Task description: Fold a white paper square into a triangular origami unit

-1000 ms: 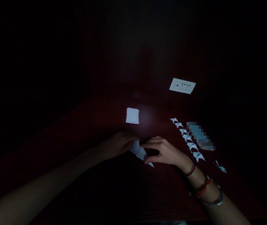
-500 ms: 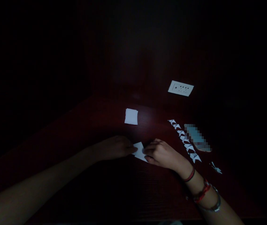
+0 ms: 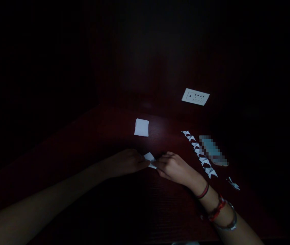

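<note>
A small piece of white paper (image 3: 150, 158) lies between my two hands on the dark red table (image 3: 160, 204). My left hand (image 3: 131, 160) is closed on its left edge, thumb and fingers pinching it. From the other side, my right hand (image 3: 171, 166) grips the right edge with its fingers bent. Part of the paper is hidden under the fingers, so the folds cannot be made out. Beyond the hands sits a stack of square white paper sheets (image 3: 141, 128).
A slanting row of several folded white paper pieces (image 3: 199, 153) lies to the right, beside a blurred phone-like object (image 3: 213, 149). Nearer is a small folded scrap of paper (image 3: 233, 183). A white socket plate (image 3: 195, 97) is on the back wall.
Less of the paper shows now; both hands have come closer together over it, and its near part is folded or covered. The view has shifted slightly.
</note>
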`<action>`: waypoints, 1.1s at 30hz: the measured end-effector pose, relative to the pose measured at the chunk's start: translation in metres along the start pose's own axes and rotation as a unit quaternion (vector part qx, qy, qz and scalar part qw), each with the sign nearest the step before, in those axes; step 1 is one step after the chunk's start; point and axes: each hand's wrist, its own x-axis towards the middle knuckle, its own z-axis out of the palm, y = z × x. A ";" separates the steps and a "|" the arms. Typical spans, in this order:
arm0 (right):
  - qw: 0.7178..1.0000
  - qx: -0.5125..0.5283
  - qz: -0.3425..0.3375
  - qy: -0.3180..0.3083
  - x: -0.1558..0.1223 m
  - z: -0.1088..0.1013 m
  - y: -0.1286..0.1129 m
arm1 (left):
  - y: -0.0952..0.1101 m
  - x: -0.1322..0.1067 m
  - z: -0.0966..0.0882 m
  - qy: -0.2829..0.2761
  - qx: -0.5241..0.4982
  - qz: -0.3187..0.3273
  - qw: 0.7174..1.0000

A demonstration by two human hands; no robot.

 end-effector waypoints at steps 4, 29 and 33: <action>0.999 0.012 0.017 0.025 -0.002 -0.002 0.004 | -0.003 0.002 0.002 -0.002 -0.001 -0.020 1.000; 0.921 0.355 0.132 0.088 0.004 0.020 0.014 | -0.003 0.004 0.009 -0.028 -0.357 -0.199 0.912; 0.926 0.339 0.143 0.088 0.003 0.028 0.021 | -0.001 0.003 0.015 0.007 -0.261 -0.171 0.950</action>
